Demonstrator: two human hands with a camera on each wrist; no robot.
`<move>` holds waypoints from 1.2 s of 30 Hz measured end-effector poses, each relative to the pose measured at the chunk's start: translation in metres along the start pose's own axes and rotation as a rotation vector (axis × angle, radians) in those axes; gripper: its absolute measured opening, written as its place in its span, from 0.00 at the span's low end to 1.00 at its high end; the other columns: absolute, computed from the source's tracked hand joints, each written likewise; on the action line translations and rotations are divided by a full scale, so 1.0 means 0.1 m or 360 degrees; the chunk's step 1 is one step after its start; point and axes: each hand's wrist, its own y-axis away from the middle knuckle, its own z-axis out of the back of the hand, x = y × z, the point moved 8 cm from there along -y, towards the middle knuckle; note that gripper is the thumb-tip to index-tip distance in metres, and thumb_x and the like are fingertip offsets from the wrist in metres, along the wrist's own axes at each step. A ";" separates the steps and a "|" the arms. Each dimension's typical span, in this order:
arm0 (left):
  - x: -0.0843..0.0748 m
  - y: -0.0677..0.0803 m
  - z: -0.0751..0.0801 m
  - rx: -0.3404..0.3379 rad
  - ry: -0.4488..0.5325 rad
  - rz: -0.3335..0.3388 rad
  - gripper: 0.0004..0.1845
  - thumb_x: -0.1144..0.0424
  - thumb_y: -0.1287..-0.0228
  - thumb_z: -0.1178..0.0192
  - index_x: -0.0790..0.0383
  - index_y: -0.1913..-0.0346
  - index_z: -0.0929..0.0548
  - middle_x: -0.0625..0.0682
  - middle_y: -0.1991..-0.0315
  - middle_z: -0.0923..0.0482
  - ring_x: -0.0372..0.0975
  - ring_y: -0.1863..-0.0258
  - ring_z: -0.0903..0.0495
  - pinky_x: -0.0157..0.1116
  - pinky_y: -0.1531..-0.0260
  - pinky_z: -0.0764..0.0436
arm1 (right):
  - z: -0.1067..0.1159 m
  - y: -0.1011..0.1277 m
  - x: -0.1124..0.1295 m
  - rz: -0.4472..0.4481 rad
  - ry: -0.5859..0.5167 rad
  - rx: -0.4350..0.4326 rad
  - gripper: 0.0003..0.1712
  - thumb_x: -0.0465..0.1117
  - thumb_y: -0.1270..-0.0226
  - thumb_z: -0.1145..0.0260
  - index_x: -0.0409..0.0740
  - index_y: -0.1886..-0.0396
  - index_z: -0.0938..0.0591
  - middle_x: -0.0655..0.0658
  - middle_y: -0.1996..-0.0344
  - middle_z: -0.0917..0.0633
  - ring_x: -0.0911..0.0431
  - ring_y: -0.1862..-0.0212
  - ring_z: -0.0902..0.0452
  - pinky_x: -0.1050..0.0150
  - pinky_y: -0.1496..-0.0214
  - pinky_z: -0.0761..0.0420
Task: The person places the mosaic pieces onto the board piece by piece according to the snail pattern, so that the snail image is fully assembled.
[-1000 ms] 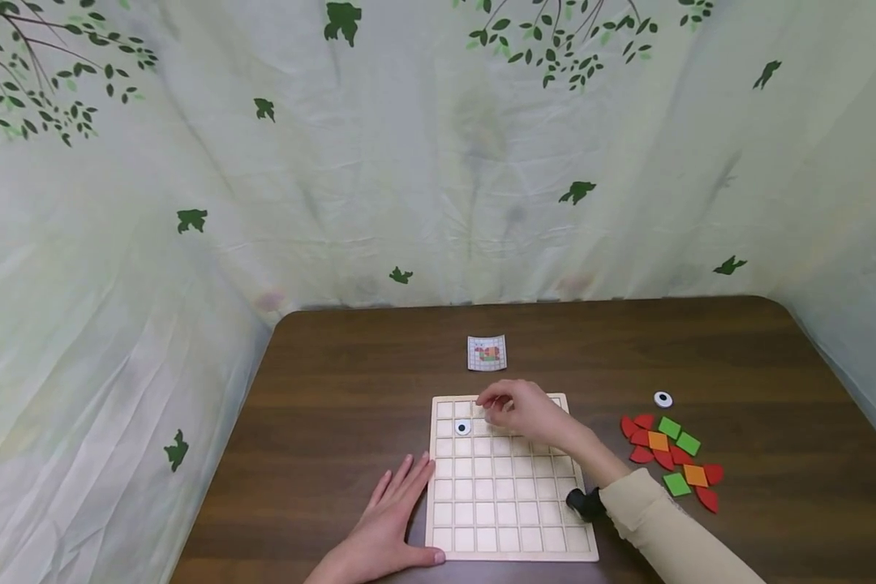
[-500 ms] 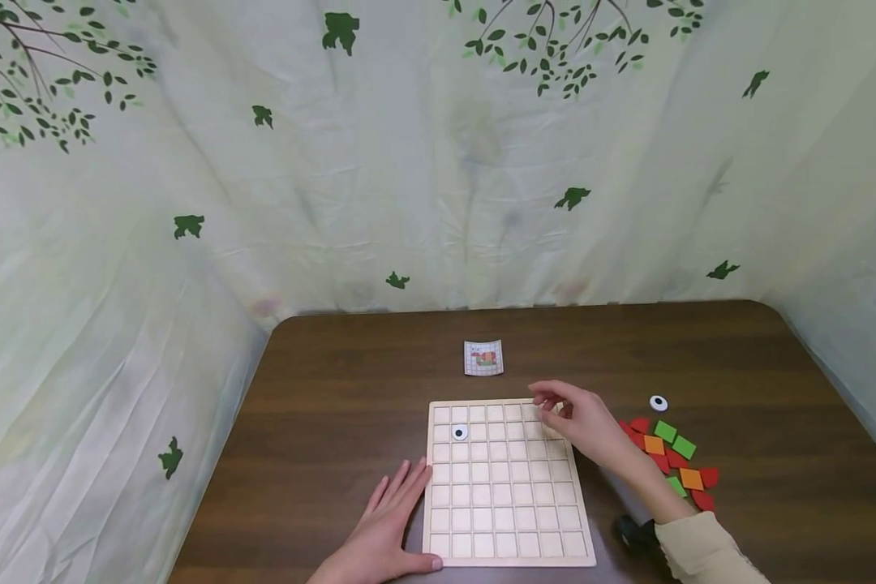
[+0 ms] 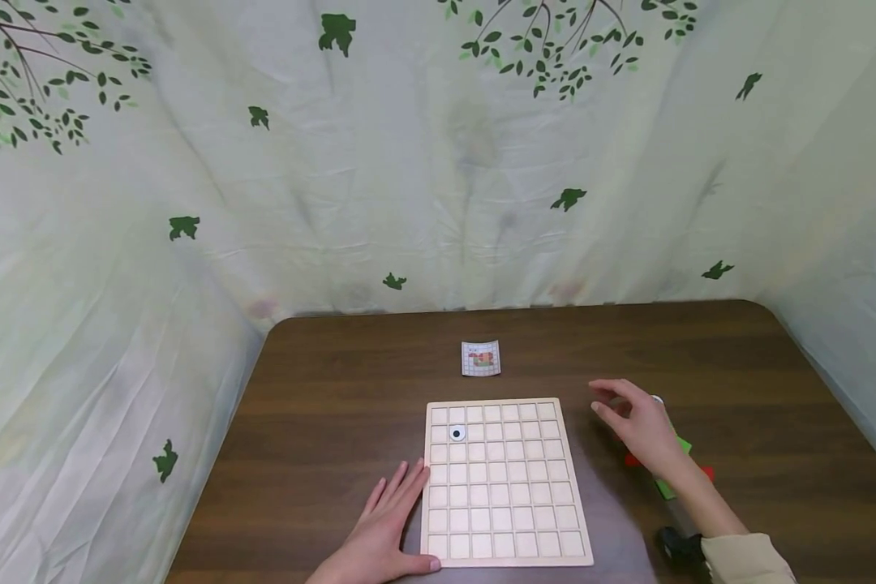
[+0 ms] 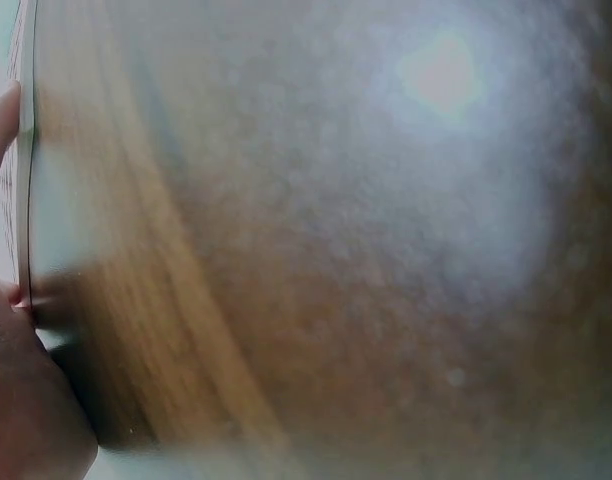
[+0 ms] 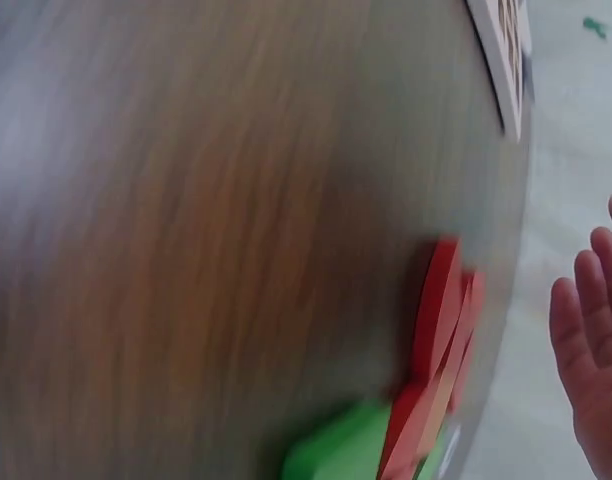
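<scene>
Your right hand [image 3: 638,422] is hovering over the pile of coloured tiles [image 3: 672,470] to the right of the wooden grid board [image 3: 504,478], fingers loosely spread and holding nothing. Your left hand [image 3: 387,527] is lying flat on the table [image 3: 321,422], fingers straight, touching the board's left edge. A white eye piece [image 3: 457,434] is sitting in a cell near the board's top left. A small pattern card [image 3: 480,358] is lying beyond the board.

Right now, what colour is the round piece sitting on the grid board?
White with a black centre, clearest in the head view.
</scene>
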 end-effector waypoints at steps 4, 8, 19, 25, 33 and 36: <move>0.01 0.00 0.00 0.0007 0.0013 0.0009 0.62 0.29 0.53 0.34 0.54 0.21 0.50 0.49 0.21 0.55 0.49 0.23 0.59 0.27 0.37 0.77 | 0.16 0.03 -0.13 -0.0079 0.0066 -0.0031 0.17 0.35 0.34 0.31 0.42 0.45 0.18 0.46 0.56 0.16 0.56 0.58 0.23 0.68 0.57 0.22; 0.00 0.01 0.01 -0.0019 0.0004 -0.0016 0.61 0.28 0.52 0.34 0.56 0.21 0.49 0.50 0.21 0.54 0.51 0.23 0.57 0.27 0.36 0.76 | 0.29 0.04 -0.24 -0.0123 0.0103 -0.0030 0.19 0.35 0.33 0.33 0.41 0.43 0.19 0.45 0.57 0.17 0.54 0.58 0.25 0.73 0.60 0.25; -0.01 0.01 0.05 -0.0045 -0.0018 -0.0036 0.61 0.29 0.52 0.34 0.56 0.21 0.49 0.50 0.21 0.54 0.51 0.24 0.57 0.27 0.35 0.76 | 0.50 0.05 -0.56 -0.0277 0.0131 0.0088 0.21 0.37 0.29 0.37 0.37 0.38 0.23 0.33 0.46 0.22 0.40 0.50 0.25 0.44 0.51 0.22; -0.02 0.00 0.03 -0.0033 -0.0010 -0.0034 0.61 0.29 0.52 0.33 0.55 0.21 0.50 0.50 0.21 0.54 0.51 0.23 0.57 0.27 0.35 0.76 | 0.47 0.04 -0.70 -0.0293 0.0182 0.0147 0.19 0.34 0.32 0.35 0.36 0.42 0.20 0.33 0.47 0.23 0.41 0.54 0.23 0.43 0.54 0.20; 0.00 0.00 0.01 -0.0023 -0.0019 -0.0012 0.61 0.28 0.53 0.35 0.53 0.21 0.50 0.49 0.21 0.53 0.50 0.24 0.56 0.27 0.36 0.76 | 0.42 0.03 -0.78 -0.0321 0.0220 0.0219 0.19 0.35 0.33 0.34 0.33 0.44 0.20 0.32 0.51 0.23 0.42 0.59 0.22 0.55 0.63 0.19; 0.00 0.00 0.00 -0.0023 -0.0037 -0.0014 0.61 0.27 0.53 0.35 0.53 0.21 0.50 0.49 0.21 0.53 0.50 0.24 0.56 0.27 0.36 0.76 | 0.42 0.03 -0.81 -0.0337 0.0226 0.0233 0.19 0.35 0.34 0.33 0.33 0.44 0.20 0.34 0.53 0.23 0.43 0.59 0.22 0.54 0.63 0.18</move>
